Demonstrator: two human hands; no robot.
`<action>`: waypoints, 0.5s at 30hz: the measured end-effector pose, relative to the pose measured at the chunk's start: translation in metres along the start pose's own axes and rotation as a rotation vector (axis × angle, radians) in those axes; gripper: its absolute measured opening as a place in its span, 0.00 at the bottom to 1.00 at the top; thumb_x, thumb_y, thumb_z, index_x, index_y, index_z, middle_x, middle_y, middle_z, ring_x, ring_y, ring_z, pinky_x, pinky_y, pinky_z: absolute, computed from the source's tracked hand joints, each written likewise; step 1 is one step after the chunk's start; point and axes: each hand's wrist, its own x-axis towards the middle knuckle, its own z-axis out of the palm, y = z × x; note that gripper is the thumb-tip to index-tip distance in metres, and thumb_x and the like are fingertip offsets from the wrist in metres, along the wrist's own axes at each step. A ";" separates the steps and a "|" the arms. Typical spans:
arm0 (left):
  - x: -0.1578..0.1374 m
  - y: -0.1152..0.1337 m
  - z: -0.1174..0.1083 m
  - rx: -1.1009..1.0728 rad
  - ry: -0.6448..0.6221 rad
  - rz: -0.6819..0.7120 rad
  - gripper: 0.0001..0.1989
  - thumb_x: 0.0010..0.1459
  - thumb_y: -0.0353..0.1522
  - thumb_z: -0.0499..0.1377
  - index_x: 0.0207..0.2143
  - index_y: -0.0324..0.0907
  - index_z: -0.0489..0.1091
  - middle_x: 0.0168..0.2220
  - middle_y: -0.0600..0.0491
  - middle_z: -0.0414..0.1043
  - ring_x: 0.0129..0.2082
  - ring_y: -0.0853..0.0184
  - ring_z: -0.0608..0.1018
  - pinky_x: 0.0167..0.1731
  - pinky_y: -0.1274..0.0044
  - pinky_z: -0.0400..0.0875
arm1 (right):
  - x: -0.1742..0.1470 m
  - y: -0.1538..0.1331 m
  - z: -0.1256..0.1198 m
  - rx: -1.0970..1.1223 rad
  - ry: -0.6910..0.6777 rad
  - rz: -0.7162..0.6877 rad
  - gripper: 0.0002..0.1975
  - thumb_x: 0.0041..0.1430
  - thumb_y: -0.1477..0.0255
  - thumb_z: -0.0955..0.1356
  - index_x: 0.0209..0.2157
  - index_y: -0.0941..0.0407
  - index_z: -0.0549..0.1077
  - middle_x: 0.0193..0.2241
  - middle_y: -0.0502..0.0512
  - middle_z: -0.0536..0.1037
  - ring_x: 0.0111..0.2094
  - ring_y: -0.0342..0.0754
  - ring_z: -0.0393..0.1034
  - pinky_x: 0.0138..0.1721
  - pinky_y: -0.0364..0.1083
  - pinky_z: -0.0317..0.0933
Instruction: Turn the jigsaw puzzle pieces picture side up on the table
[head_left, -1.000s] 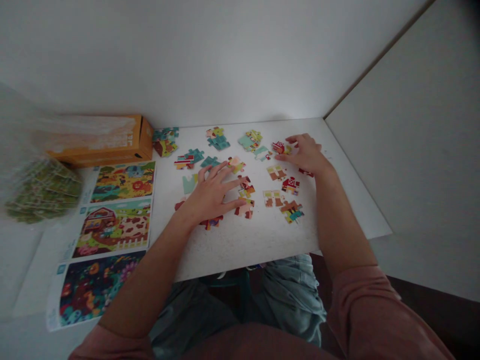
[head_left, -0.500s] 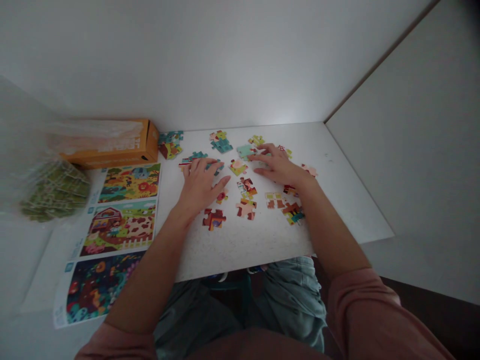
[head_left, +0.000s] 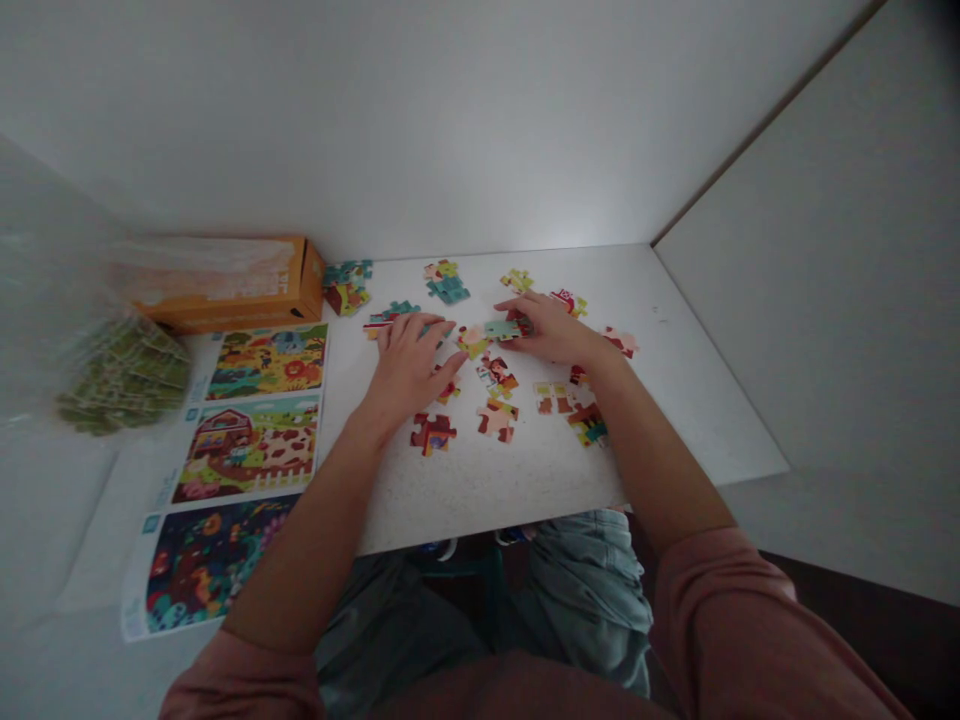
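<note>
My right hand [head_left: 546, 326] grips a pale green puzzle piece [head_left: 502, 329] between thumb and fingers, tilted up off the table. Fingers spread, my left hand [head_left: 409, 362] rests over a teal and red-striped puzzle piece [head_left: 382, 321], partly covering it. Between the hands lie a yellow-green puzzle piece [head_left: 472, 342] and a piece with a figure in red and white [head_left: 497, 374]. Nearer to me are a brown-red piece [head_left: 433, 433] and a pinkish piece [head_left: 497, 420]. By my right forearm sit a fence piece [head_left: 553, 398] and a brown and green piece [head_left: 589, 425], partly hidden.
At the left lies a picture sheet [head_left: 321, 420] with three printed scenes. Behind it stands an orange box [head_left: 225, 312] under clear plastic, beside a bag of green pieces [head_left: 127, 375]. White walls border the white table [head_left: 465, 500].
My right hand has picked up the pale green puzzle piece and drawn it slightly toward me. The left hand stays spread in about the same place.
</note>
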 end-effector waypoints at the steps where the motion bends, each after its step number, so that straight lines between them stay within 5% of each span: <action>1: 0.000 0.000 0.000 -0.002 0.004 -0.002 0.17 0.49 0.40 0.45 0.44 0.56 0.52 0.44 0.59 0.54 0.46 0.61 0.53 0.45 0.66 0.43 | -0.002 0.001 -0.001 0.005 -0.022 -0.009 0.23 0.43 0.62 0.63 0.44 0.44 0.56 0.41 0.46 0.61 0.42 0.47 0.55 0.43 0.49 0.50; 15: -0.004 -0.013 -0.006 -0.024 0.059 -0.045 0.17 0.49 0.42 0.43 0.43 0.53 0.53 0.43 0.57 0.54 0.46 0.60 0.53 0.44 0.66 0.45 | -0.009 -0.003 -0.013 0.018 -0.062 0.041 0.14 0.46 0.63 0.61 0.38 0.48 0.63 0.39 0.48 0.63 0.39 0.47 0.56 0.41 0.48 0.51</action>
